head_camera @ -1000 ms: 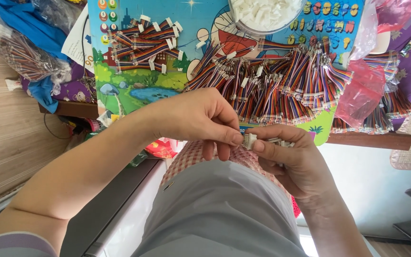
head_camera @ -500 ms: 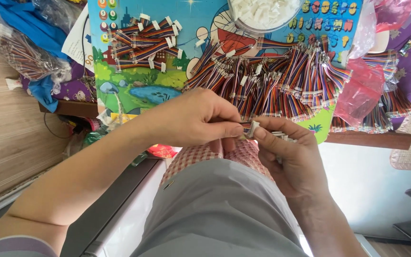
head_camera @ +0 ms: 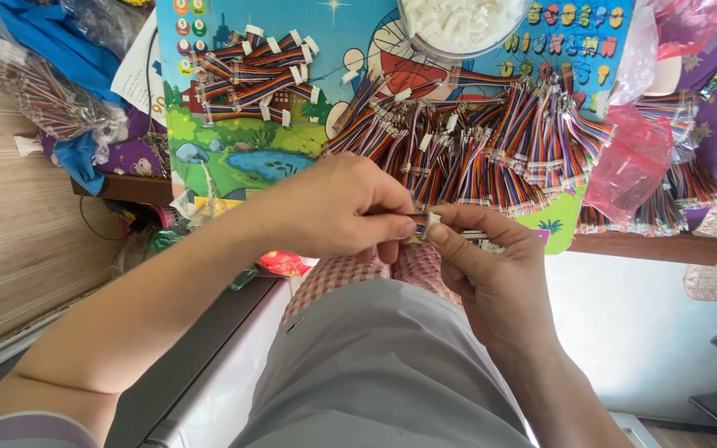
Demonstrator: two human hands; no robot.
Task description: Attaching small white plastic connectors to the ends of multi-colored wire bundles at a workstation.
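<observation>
Left hand (head_camera: pixel 334 211) pinches the end of a multicoloured ribbon wire (head_camera: pixel 415 222), long axis roughly horizontal, tip pointing right toward a small white connector housing (head_camera: pixel 431 224) pinched by the right hand (head_camera: pixel 491 265) fingertips. Wire tip and housing touch or nearly touch, both held above the lap just below the table (head_camera: pixel 649 246) edge. Big pile of loose ribbon wires (head_camera: pixel 491 149) lies on the colourful cartoon mat (head_camera: pixel 234 158), bowl of white housings (head_camera: pixel 458 25) beyond it.
</observation>
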